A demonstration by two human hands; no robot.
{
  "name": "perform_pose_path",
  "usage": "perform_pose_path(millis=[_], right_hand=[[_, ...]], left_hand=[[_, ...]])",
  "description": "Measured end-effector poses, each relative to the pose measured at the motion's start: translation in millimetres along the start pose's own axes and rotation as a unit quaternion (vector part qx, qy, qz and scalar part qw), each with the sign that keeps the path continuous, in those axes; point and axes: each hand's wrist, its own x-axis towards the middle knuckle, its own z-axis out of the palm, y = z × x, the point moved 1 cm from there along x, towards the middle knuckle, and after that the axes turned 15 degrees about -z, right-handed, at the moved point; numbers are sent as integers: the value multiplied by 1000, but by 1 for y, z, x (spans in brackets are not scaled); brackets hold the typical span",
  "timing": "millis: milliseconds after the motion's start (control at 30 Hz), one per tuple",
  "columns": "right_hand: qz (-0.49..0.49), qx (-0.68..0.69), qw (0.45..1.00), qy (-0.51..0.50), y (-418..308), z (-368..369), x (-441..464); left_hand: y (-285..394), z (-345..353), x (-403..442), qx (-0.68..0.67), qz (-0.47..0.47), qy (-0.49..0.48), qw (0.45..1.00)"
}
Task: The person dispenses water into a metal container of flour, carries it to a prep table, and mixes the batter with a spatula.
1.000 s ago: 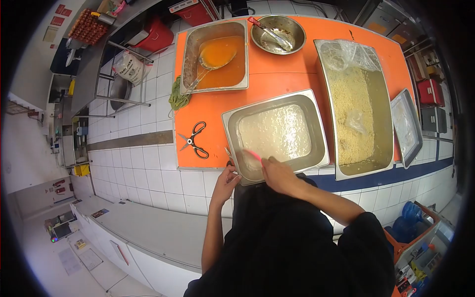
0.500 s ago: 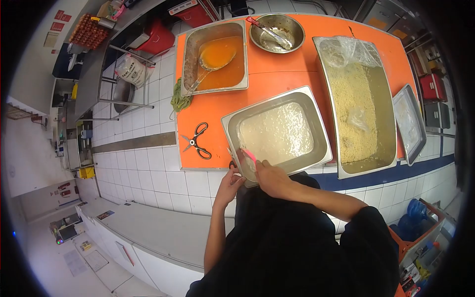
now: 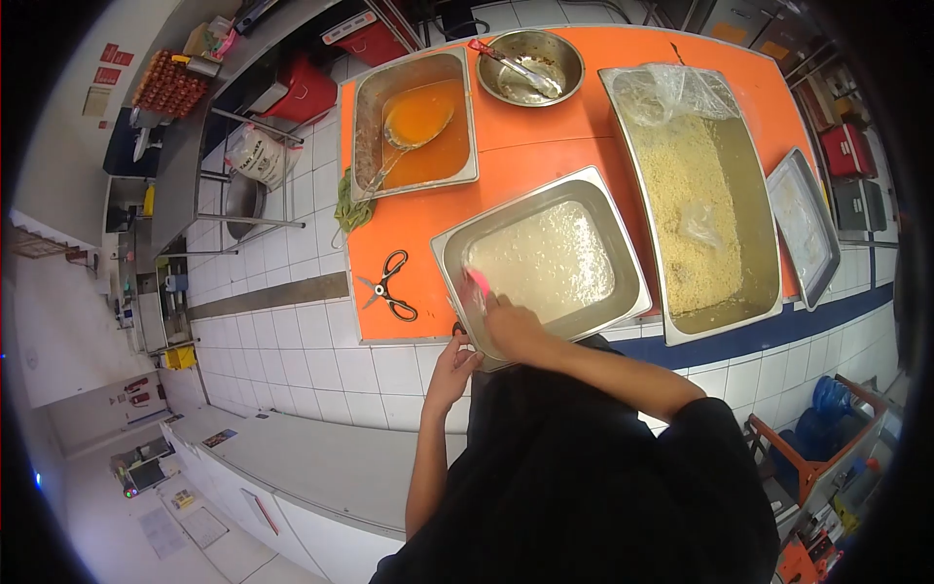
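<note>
A deep metal pan [image 3: 613, 282] of pale, runny batter [image 3: 535, 255] stands at the table's near edge, slightly turned. My left hand [image 3: 452, 372] is closed at its near-left corner, fingers on the rim. Inside that corner, my right hand [image 3: 516, 329] grips a pink utensil [image 3: 477, 280] against the left wall; its exact kind is hard to make out. Left of the pan lie open scissors [image 3: 389, 288] with black handles.
Behind stand a pan of orange liquid [image 3: 465, 136] with a ladle [image 3: 418, 122] and a steel bowl [image 3: 574, 70] holding tongs [image 3: 520, 70]. At right are a long pan [image 3: 764, 243] of yellowish grains and a tray [image 3: 827, 234]. A green cloth [image 3: 352, 204] hangs at the left edge.
My right hand has shifted slightly left and up along the pan's left wall with the pink utensil. My left hand stays at the corner. The whole view has tilted a little.
</note>
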Motion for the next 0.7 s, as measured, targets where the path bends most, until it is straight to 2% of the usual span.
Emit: perform_pose_path(millis=[67, 133, 267, 467, 567, 633, 700], right_hand=[[-2, -16, 999, 32, 9, 3, 10], [33, 20, 999, 3, 2, -10, 5], [17, 8, 1000, -25, -29, -26, -15], [72, 22, 996, 53, 11, -7, 23], [52, 35, 998, -9, -11, -33, -9], [37, 40, 995, -87, -23, -40, -31], [39, 42, 995, -78, -19, -32, -32]], left_hand=[[-2, -2, 2, 12, 4, 0, 1000], [-5, -5, 3, 16, 3, 0, 1000], [-3, -3, 2, 3, -1, -3, 1000], [2, 0, -2, 3, 14, -2, 1000], [6, 2, -6, 4, 15, 2, 1000], [1, 0, -4, 0, 15, 6, 1000], [-2, -1, -1, 1, 17, 7, 1000]])
